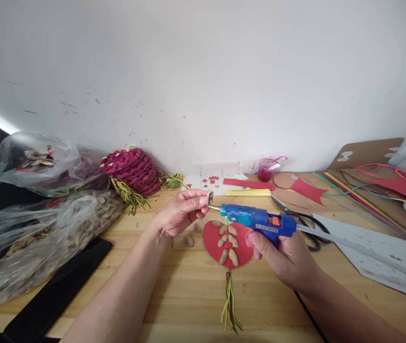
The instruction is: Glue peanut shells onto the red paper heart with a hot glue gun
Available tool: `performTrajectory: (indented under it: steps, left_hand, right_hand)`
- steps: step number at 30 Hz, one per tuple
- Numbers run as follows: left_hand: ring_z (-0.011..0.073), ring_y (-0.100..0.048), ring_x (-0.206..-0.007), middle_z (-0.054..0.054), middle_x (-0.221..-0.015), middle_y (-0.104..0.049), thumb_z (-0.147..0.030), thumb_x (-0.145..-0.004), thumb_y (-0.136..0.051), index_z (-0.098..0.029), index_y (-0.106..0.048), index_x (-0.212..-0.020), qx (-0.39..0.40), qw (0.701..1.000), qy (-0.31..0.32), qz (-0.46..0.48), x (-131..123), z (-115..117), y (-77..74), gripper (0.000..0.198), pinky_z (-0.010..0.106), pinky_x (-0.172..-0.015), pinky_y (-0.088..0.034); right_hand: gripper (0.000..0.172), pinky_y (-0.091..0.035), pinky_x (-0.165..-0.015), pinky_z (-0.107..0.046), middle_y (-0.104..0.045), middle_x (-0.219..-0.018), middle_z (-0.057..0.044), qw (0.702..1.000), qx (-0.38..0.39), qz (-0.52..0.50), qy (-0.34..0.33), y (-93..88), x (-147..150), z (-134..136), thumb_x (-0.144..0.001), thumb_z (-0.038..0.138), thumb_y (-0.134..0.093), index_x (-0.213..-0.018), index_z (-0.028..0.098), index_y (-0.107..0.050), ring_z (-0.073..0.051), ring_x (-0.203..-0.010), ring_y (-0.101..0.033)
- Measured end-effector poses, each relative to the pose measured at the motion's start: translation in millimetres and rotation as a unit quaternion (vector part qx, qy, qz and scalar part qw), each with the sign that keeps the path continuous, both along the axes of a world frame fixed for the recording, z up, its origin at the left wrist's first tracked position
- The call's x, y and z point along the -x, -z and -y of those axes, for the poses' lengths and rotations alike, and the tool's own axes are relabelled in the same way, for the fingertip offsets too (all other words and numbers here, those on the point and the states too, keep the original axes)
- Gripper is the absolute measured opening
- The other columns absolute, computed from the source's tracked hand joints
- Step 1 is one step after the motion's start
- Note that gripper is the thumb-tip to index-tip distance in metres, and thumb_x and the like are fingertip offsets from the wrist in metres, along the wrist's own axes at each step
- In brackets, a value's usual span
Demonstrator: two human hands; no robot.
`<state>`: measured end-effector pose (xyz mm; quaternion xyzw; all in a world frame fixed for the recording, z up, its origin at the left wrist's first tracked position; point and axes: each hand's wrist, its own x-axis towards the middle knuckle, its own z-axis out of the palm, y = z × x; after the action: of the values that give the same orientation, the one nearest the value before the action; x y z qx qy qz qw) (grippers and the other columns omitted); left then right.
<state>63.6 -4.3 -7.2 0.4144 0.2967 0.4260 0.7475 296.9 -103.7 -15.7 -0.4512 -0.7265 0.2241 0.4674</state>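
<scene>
Yellow-green and dark yarn tassel (pixel 228 305): nearest you on the wooden desk (pixel 188 295), below the rounded red card (pixel 210 243).
Red card: flat between your forearms, tan peanut shells (pixel 233 257) set on it, mostly in pairs.
Right hand (pixel 289 259): you have it wrapped around the blue glue gun (pixel 256 219), above the card's right side.
Left hand (pixel 187 209): you pinch a hollow brown peanut shell piece (pixel 210 197) between thumb and fingers, up off the desk.
Nozzle (pixel 214 207): at the shell piece; you cannot tell whether they touch.
Gluing step: you seem to be applying glue to it; the next move calls for a steady nozzle and fingertips clear of glue.
Black-handled scissors (pixel 310 224): beyond your right hand.
</scene>
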Motion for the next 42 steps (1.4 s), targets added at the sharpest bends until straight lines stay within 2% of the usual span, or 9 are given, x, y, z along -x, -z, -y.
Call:
performTrajectory:
  steps: [7,19,38,42]
  left_hand:
    - [0.0058,-0.054,-0.055,-0.001,-0.063,-0.061,-0.029,-0.054,-0.098,-0.01,-0.074,-0.074,0.001,1.0,-0.003,-0.002,0.1,-0.3,-0.9,0.037,0.017,-0.053,-0.044]
    - [0.0061,-0.055,-0.055,0.0,-0.063,-0.061,-0.027,-0.055,-0.098,-0.01,-0.073,-0.073,0.001,1.0,0.001,0.014,0.3,-0.8,-1.9,0.035,0.016,-0.051,-0.043]
    - [0.0054,-0.054,-0.055,0.0,-0.062,-0.059,-0.029,-0.054,-0.098,-0.01,-0.071,-0.068,-0.003,1.0,0.0,0.015,-1.0,0.0,-4.2,0.035,0.016,-0.051,-0.043]
    - [0.0056,-0.052,-0.054,0.0,-0.058,-0.059,-0.032,-0.054,-0.098,-0.011,-0.071,-0.066,-0.013,1.0,0.005,0.003,-0.8,-0.7,-5.1,0.036,0.015,-0.05,-0.042]
  right_hand:
    - [0.025,-0.046,-0.05,-0.025,-0.061,-0.052,0.002,1.0,-0.003,-0.005,-0.016,0.2,0.4,-1.0,-0.097,0.032,-0.057,-0.078,0.021,-0.069,-0.013,-0.047,-0.058]
    - [0.03,-0.046,-0.051,-0.026,-0.061,-0.05,0.002,1.0,-0.01,-0.008,-0.005,-1.1,1.5,-1.5,-0.096,0.029,-0.057,-0.067,0.022,-0.06,-0.013,-0.045,-0.058]
    - [0.029,-0.045,-0.05,-0.024,-0.06,-0.052,0.003,0.999,-0.027,0.016,0.001,-0.3,-0.4,0.5,-0.095,0.029,-0.06,-0.067,0.022,-0.059,-0.012,-0.047,-0.057]
    - [0.028,-0.047,-0.053,-0.025,-0.061,-0.056,0.002,1.0,0.003,0.004,0.014,5.4,-0.9,-5.5,-0.096,0.034,-0.061,-0.071,0.021,-0.061,-0.012,-0.049,-0.058]
